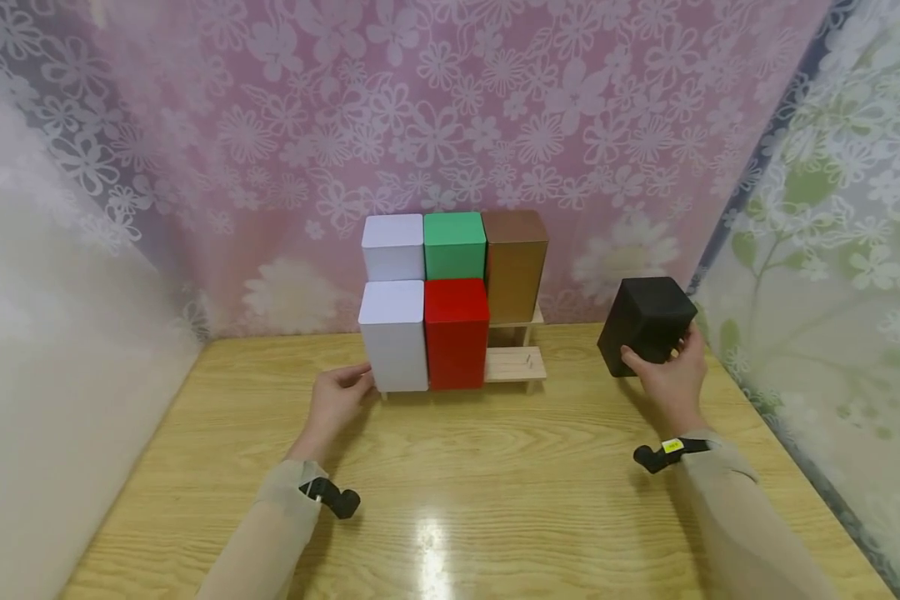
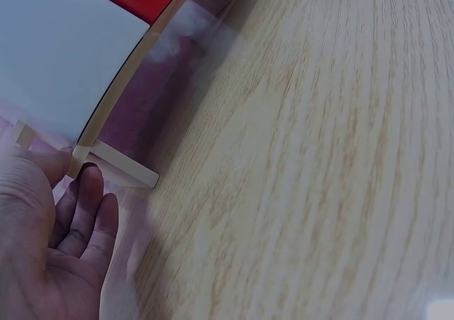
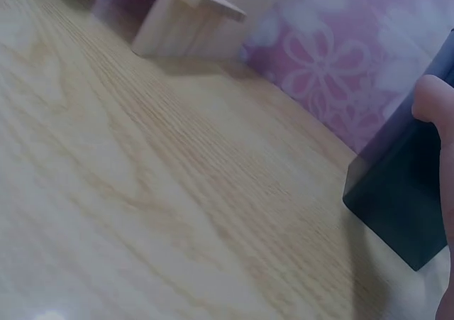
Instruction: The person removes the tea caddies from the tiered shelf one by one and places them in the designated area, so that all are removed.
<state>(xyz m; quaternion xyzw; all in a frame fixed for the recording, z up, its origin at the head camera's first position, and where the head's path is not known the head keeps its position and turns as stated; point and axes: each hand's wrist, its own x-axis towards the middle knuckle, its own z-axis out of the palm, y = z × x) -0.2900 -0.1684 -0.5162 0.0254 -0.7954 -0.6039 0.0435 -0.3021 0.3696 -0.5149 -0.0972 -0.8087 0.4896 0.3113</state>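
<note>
My right hand (image 1: 673, 371) grips a black box (image 1: 648, 304), tilted, at the right of the table; in the right wrist view its lower corner shows close over the wood. My left hand (image 1: 337, 404) is at the left end of a two-step wooden shelf (image 1: 513, 364). In the left wrist view, thumb and fingers (image 2: 89, 206) pinch the end of the shelf's lower board. Upright on the lower step stand a white box (image 1: 392, 342) and a red box (image 1: 456, 337), with bare board to their right. Behind them on the upper step are a second white box (image 1: 393, 246), a green box (image 1: 454, 243) and a brown box (image 1: 516, 267).
A wood-grain table (image 1: 510, 492) lies under everything. Pink flowered cloth (image 1: 420, 108) hangs behind the shelf. Pale flowered cloth walls stand at the left (image 1: 52, 333) and right (image 1: 832, 275), the right one near my right hand.
</note>
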